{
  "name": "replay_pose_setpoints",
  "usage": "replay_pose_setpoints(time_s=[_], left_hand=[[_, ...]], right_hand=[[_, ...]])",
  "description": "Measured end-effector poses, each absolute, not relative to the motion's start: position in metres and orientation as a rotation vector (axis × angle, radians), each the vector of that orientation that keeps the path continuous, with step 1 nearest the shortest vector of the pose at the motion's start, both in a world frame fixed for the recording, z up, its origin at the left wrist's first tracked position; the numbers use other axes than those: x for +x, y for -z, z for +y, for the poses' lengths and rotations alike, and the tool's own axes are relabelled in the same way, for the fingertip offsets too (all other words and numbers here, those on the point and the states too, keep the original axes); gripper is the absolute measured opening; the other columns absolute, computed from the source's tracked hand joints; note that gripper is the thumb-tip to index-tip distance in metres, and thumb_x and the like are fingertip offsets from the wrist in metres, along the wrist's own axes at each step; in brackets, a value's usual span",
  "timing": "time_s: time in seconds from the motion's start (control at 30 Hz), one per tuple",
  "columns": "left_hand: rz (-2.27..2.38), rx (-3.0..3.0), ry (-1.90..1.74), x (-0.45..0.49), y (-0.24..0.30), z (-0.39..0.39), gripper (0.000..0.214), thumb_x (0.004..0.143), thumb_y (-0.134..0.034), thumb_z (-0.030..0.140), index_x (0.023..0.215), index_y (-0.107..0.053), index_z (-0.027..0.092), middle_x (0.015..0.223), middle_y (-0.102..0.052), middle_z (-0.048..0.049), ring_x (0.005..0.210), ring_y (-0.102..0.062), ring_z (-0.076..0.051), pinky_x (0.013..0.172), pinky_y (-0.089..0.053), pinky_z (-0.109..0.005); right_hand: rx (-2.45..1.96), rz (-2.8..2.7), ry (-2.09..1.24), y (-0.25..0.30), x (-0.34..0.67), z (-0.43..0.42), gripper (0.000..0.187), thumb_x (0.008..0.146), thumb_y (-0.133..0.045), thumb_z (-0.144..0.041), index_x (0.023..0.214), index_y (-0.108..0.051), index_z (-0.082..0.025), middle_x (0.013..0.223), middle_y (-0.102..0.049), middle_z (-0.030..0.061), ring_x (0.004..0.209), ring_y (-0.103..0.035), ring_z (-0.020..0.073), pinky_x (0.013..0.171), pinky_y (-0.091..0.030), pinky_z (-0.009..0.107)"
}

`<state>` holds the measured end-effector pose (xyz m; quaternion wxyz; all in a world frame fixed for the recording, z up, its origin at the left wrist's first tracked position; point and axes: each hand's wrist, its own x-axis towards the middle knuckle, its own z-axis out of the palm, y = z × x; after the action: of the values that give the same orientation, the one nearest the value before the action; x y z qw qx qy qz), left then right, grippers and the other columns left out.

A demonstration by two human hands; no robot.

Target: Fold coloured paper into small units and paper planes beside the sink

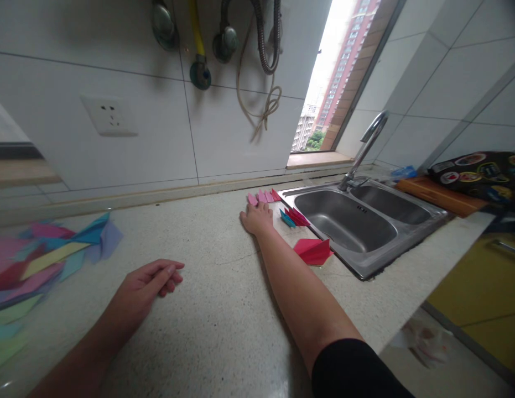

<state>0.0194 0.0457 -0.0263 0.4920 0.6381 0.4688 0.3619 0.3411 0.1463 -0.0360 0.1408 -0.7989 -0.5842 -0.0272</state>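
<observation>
At the back of the counter, my right hand [258, 220] has its fingers curled down at a row of small pink folded papers [264, 197], touching the leftmost one. Its fingertips are partly hidden. Beside that row, near the sink, lie dark pink folded papers [297, 216] and a blue folded paper [287, 219]. A larger red paper plane [313, 252] rests to the right of my forearm. My left hand [153, 279] hovers over the counter at left, thumb against loosely curled fingers, with nothing visible in it. To its left spreads a blurred pile of coloured folded papers [53, 254].
A steel double sink [365, 265] with a faucet [367, 141] is set into the counter [207, 320] at right. Behind it are a wooden board [442, 196] and a dark patterned bag [481, 174]. Pipes and a socket [110, 116] are on the tiled wall.
</observation>
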Motion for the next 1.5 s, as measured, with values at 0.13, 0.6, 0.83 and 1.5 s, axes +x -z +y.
replay_pose_setpoints(time_s=[0.13, 0.6, 0.83, 1.5], left_hand=[[1.138, 1.555, -0.879, 0.020, 0.026, 0.046, 0.039, 0.081, -0.062, 0.051, 0.097, -0.071, 0.017, 0.078, -0.070, -0.0070, 0.064, -0.058, -0.015, 0.058, -0.045, -0.026], [1.127, 1.573, -0.871, 0.017, 0.028, 0.047, 0.037, 0.083, -0.061, 0.050, 0.097, -0.071, 0.018, 0.079, -0.071, -0.0061, 0.064, -0.058, -0.014, 0.059, -0.046, -0.025], [1.131, 1.576, -0.868, 0.017, 0.029, 0.047, 0.037, 0.084, -0.060, 0.050, 0.097, -0.071, 0.018, 0.079, -0.070, -0.0058, 0.064, -0.058, -0.015, 0.059, -0.046, -0.025], [1.131, 1.598, -0.861, 0.018, 0.028, 0.047, 0.037, 0.085, -0.059, 0.050, 0.098, -0.072, 0.018, 0.079, -0.070, -0.0070, 0.066, -0.059, -0.016, 0.060, -0.047, -0.026]], right_hand=[[-2.299, -1.690, 0.098, 0.037, 0.342, 0.146, 0.058, 0.090, -0.036, -0.055, 0.130, -0.054, -0.017, 0.135, -0.045, 0.0205, 0.125, -0.035, 0.0363, 0.100, -0.026, 0.050], [-2.341, -1.647, 0.090, 0.036, 0.342, 0.147, 0.060, 0.090, -0.037, -0.056, 0.130, -0.054, -0.015, 0.134, -0.045, 0.0216, 0.125, -0.036, 0.0364, 0.101, -0.027, 0.050], [-2.338, -1.639, 0.095, 0.037, 0.343, 0.148, 0.059, 0.089, -0.036, -0.055, 0.130, -0.053, -0.015, 0.133, -0.044, 0.0216, 0.123, -0.036, 0.0366, 0.100, -0.026, 0.050], [-2.305, -1.741, 0.115, 0.033, 0.329, 0.132, 0.056, 0.091, -0.035, -0.054, 0.126, -0.054, -0.015, 0.135, -0.047, 0.0209, 0.123, -0.038, 0.0355, 0.099, -0.027, 0.049]])
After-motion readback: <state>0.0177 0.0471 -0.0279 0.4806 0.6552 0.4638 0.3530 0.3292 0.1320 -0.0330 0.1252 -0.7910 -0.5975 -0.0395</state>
